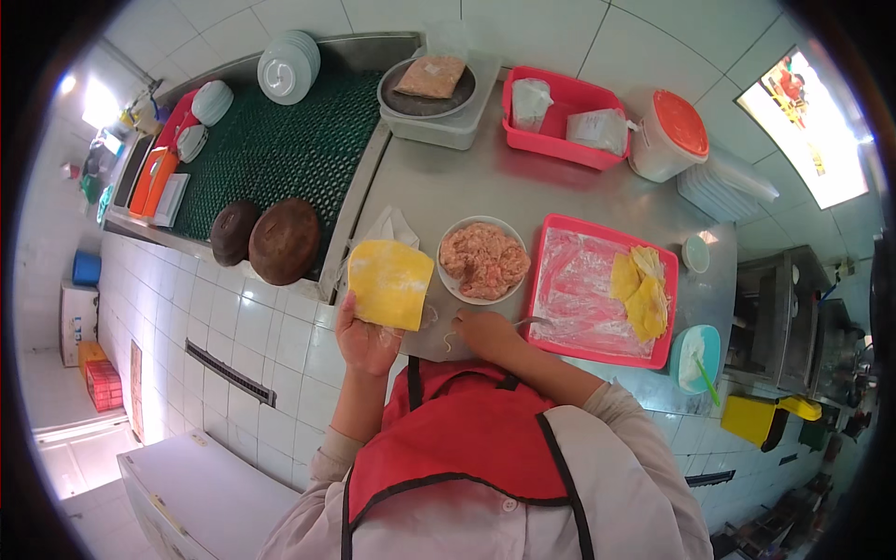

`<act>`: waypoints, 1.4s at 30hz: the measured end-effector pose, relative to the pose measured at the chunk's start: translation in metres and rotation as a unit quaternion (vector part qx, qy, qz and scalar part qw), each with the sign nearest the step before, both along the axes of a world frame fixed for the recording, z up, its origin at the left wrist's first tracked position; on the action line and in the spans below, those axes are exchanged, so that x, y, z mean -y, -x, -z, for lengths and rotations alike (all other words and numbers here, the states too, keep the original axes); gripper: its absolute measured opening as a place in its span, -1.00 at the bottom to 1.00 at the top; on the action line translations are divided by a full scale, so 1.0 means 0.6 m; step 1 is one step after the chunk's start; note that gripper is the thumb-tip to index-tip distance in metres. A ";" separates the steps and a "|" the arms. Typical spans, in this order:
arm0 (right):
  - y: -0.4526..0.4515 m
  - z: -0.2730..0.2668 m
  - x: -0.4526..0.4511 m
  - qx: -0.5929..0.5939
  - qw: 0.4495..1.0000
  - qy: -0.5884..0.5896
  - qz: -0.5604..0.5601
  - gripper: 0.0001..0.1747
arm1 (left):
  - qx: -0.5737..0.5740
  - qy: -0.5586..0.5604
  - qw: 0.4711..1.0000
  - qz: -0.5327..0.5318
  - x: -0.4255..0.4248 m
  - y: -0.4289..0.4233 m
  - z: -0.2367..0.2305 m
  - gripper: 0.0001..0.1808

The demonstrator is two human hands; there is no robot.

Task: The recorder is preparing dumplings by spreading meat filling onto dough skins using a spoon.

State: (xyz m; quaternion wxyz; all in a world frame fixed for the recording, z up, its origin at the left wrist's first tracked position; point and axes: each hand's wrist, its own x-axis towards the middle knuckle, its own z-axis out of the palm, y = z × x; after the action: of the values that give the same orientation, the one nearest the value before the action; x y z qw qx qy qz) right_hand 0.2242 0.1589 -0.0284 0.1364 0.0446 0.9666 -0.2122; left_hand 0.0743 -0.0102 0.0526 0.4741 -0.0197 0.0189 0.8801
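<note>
My left hand (369, 343) holds up a square yellow dough wrapper (389, 283) dusted with flour, resting across the palm and fingers. Near the counter's front edge is my right hand (483, 334), below a white bowl of raw minced meat (484, 260); a metal utensil (533, 320) sticks out beside that wrist, its handle hidden. To the right, a pink tray (560, 224) coated with flour bears several folded yellow dough wrappers (644, 297) at its right side. A turquoise bowl of white powder (693, 357) with a green-handled utensil stands at the tray's lower right corner.
A pink bin (560, 147) with wrapped packets, a white bucket with an orange lid (679, 126) and a scale pan (392, 98) bearing a meat packet line the back. Left, green mesh (280, 154) carries white plates (287, 70) and two brown oval vessels (283, 241).
</note>
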 end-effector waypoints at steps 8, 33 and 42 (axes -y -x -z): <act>-0.024 0.020 0.013 -0.013 0.999 0.014 0.045 -0.76 | -0.015 -0.014 1.000 -0.021 0.060 0.018 0.033 -0.38; -0.207 -0.148 -0.197 -0.157 0.879 0.130 0.431 -0.79 | -0.083 -0.112 0.985 0.105 0.001 0.013 -0.010 -0.31; -0.144 -0.112 -0.246 -0.334 0.831 0.129 0.426 -0.81 | -0.103 -0.042 0.987 0.116 -0.014 -0.005 0.018 -0.34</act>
State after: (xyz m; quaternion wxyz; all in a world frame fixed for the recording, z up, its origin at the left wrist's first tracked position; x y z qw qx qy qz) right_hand 0.3104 0.3066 0.0389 -0.2943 0.3607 0.8020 -0.3743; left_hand 0.0774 -0.0016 0.0421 0.5690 0.0936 0.0333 0.8164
